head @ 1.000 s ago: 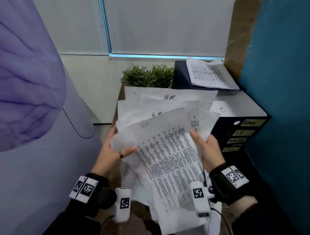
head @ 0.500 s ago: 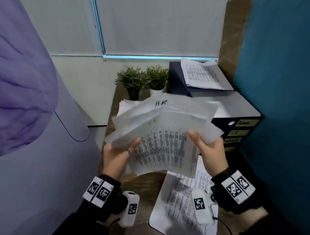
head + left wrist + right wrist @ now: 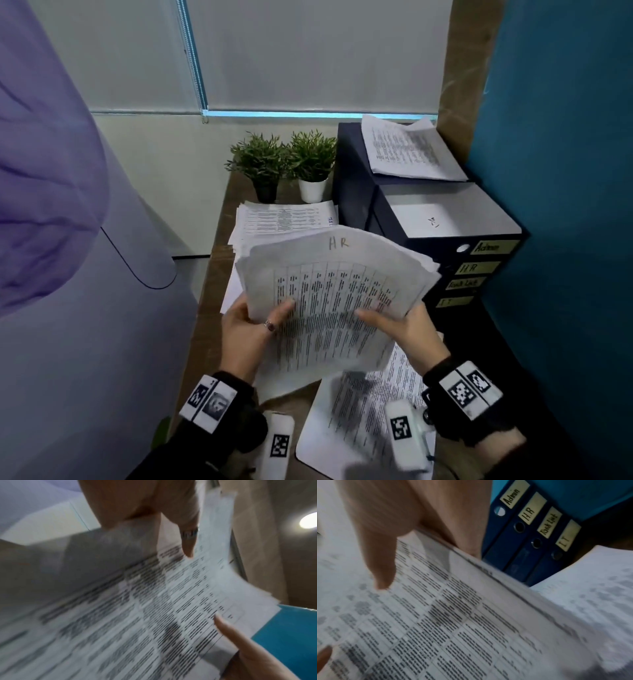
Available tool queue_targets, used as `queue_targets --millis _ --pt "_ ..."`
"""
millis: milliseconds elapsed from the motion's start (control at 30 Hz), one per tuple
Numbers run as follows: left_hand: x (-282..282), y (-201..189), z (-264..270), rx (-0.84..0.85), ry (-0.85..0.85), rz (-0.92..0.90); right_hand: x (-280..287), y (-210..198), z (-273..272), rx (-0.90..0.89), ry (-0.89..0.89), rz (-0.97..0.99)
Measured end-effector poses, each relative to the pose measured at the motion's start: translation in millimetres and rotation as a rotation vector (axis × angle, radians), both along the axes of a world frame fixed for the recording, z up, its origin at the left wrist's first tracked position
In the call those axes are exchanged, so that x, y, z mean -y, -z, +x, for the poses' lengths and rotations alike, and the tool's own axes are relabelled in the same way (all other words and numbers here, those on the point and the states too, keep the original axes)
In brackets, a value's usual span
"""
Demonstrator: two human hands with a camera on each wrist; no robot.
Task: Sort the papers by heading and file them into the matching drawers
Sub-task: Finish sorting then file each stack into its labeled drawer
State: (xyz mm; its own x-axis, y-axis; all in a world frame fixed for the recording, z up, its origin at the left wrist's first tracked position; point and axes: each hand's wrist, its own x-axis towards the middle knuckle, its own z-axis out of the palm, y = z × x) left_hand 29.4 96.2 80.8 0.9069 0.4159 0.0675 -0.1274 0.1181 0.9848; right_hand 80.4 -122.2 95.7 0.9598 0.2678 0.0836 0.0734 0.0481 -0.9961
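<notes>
Item: stack of papers (image 3: 335, 294), printed tables, handwritten "HR" at the top of the front sheet. Held upright above the counter (image 3: 212, 291), between both hands, just in front of the drawers (image 3: 479, 270).

Change noted: a second ago the sheets were fanned loose, several headings showing at once; now they are gathered into one roughly squared bundle, edges close together (a few corners at the right side jut out).

Left hand (image 3: 246, 332): thumb across the front of the stack, remaining fingers behind it, pinching the lower left edge.

Right hand (image 3: 407, 329): thumb on the printed face, fingers (image 3: 467, 520) curled behind the right edge, gripping.

Drawers: dark unit, labels reading "Admin", "HR" (image 3: 529, 511), a third I cannot read surely, and "IT". All appear closed.

Elsewhere: one sheaf (image 3: 284, 219) flat on the counter by two potted plants (image 3: 284, 161); another (image 3: 407, 150) on top of the drawer unit; loose sheets (image 3: 359, 418) under the wrists.

Reading: the HR group looks collected and ready for its drawer, which must first be pulled open (one hand will need to let go).
</notes>
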Motion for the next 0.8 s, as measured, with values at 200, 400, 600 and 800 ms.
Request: queue_targets --millis 200,400,600,800 --pt "8 18 3 -0.092 0.216 0.006 18 11 0 -0.018 0.097 -0.124" --pt "29 51 22 -0.397 0.238 -0.136 105 8 1 -0.105 0.286 -0.054" --pt "80 112 16 -0.769 0.432 0.528 201 91 -25 -0.504 0.429 -0.394" --pt "120 126 14 -0.787 0.494 0.526 215 159 -37 -0.614 0.412 -0.738"
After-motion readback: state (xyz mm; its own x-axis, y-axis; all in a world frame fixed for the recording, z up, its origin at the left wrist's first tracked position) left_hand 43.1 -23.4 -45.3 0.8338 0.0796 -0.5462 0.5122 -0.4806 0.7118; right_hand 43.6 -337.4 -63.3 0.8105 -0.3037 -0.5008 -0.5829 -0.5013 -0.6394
